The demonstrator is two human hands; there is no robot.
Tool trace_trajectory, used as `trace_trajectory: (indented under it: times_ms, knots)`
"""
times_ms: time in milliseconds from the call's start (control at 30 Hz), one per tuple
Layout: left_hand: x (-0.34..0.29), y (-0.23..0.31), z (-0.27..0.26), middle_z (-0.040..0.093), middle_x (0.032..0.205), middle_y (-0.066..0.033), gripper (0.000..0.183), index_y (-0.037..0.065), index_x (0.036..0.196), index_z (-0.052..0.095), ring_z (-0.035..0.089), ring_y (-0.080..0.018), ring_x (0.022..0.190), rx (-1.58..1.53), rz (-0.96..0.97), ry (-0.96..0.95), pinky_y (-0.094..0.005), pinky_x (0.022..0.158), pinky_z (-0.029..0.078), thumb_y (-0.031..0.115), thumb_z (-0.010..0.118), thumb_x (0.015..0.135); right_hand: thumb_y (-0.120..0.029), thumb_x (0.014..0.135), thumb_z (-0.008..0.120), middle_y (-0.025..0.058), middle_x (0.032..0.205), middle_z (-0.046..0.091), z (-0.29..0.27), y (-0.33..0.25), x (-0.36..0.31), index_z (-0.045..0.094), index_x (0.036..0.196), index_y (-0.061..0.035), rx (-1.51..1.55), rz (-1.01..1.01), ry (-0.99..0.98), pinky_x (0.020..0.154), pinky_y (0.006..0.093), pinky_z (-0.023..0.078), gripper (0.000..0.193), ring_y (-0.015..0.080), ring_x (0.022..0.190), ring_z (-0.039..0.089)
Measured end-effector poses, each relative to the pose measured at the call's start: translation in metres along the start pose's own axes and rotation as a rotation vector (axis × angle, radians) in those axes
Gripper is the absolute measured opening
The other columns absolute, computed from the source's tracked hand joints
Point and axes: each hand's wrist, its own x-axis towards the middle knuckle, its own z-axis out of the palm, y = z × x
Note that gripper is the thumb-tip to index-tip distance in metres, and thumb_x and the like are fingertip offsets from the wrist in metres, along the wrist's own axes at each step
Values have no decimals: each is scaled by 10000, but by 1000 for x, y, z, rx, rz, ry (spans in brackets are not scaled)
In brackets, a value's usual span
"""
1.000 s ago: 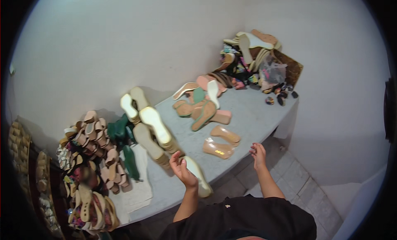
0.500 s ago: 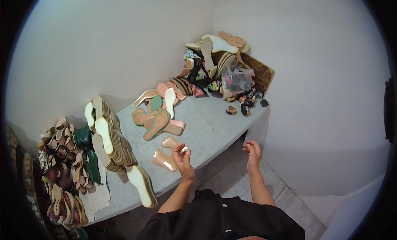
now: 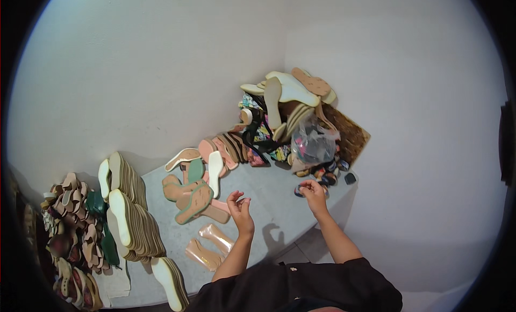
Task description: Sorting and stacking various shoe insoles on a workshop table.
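My left hand (image 3: pixel 241 214) hovers over the table's front part, fingers curved and apart, with nothing in it. Beside it lie two glossy tan, waisted pieces (image 3: pixel 203 254), partly behind my left forearm. My right hand (image 3: pixel 313 196) is over the right end of the table, fingers bent and slightly apart. It overlaps small rounded, patterned pieces (image 3: pixel 325 191) and partly hides them; whether it touches one is hard to see. Left of my left hand lie loose shoe soles in tan, green and pink (image 3: pixel 195 203), with a white sole (image 3: pixel 215 172) among them.
Stacked cream soles (image 3: pixel 134 226) stand on the grey table (image 3: pixel 258 191) at left. Farther left are sandals (image 3: pixel 75 199) and dark green pieces (image 3: pixel 110 247). A clear plastic bag (image 3: pixel 314 142), a heap of soles (image 3: pixel 290 89) and a brown board (image 3: pixel 349 132) fill the back corner.
My right hand has moved forward from beyond the table's edge to the small patterned pieces. My left hand stays raised. The view has shifted, so the table appears lower.
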Motion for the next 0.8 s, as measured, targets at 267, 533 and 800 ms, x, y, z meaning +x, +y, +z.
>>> trace_trajectory:
  times_ms: [267, 533, 800]
  knots:
    - [59, -10, 19, 484, 1016, -99, 310, 12, 1129, 427, 498, -147, 852, -7, 68, 50, -279, 790, 432, 23, 481, 824, -201, 736, 636, 23, 836, 633, 43, -3, 117, 612, 930, -91, -493, -151, -181, 759, 265, 423, 224, 139, 803, 596]
    - [63, -14, 16, 525, 900, -72, 197, 11, 1033, 495, 512, -141, 838, 25, 73, 167, -281, 750, 454, 43, 488, 839, -300, 729, 635, 49, 1059, 558, 92, -17, 254, 566, 1017, -134, -1024, -514, 163, 901, 599, 253, 340, 238, 1098, 439]
    - [54, -4, 10, 501, 896, -56, 166, 13, 1021, 486, 504, -128, 843, 102, 81, 221, -272, 745, 454, 42, 483, 857, -215, 767, 610, 67, 1015, 609, 94, 25, 326, 349, 1255, -113, -1062, -61, 181, 970, 636, 122, 563, 282, 1109, 475]
